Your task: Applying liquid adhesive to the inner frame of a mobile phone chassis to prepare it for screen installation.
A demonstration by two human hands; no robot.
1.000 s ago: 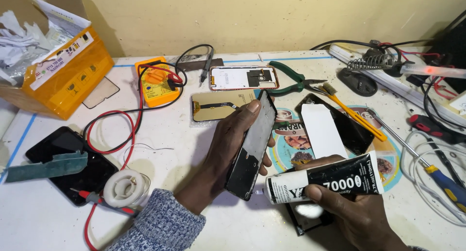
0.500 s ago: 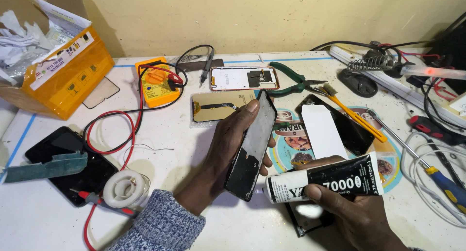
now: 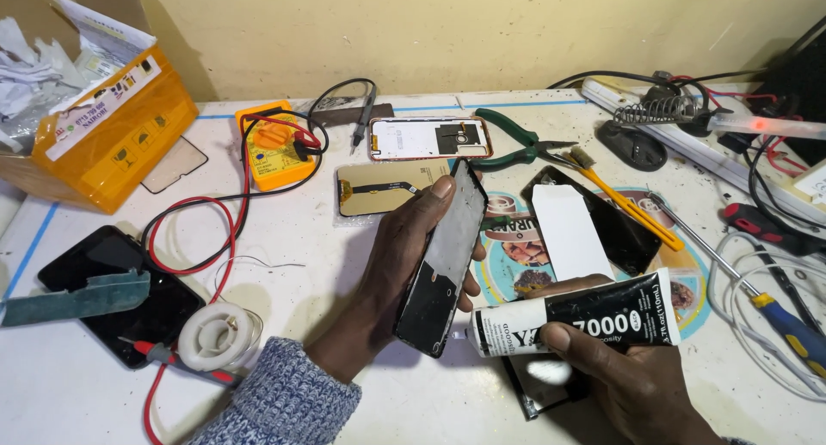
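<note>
— What do the hands have at this point?

— The left hand point(image 3: 404, 264), in the middle of the frame, is clamped around a phone frame point(image 3: 440, 260), fingers along its edges, holding it tilted with the inner side up. The right hand point(image 3: 628, 376), at the lower right, is closed on a black and white glue tube point(image 3: 576, 318) lying sideways, its nozzle end just beside the lower end of the frame.

— Any glue laid down?

— I can't tell; no bead shows on the frame, and the nozzle tip is hidden behind it. I judge gluing is only about to start.

— And the other parts?

— Still apart on the white table point(image 3: 344, 393): a display panel point(image 3: 387, 189) and a back cover point(image 3: 430, 138) lie above the hands, at upper centre. So assembly looks left to do.
</note>
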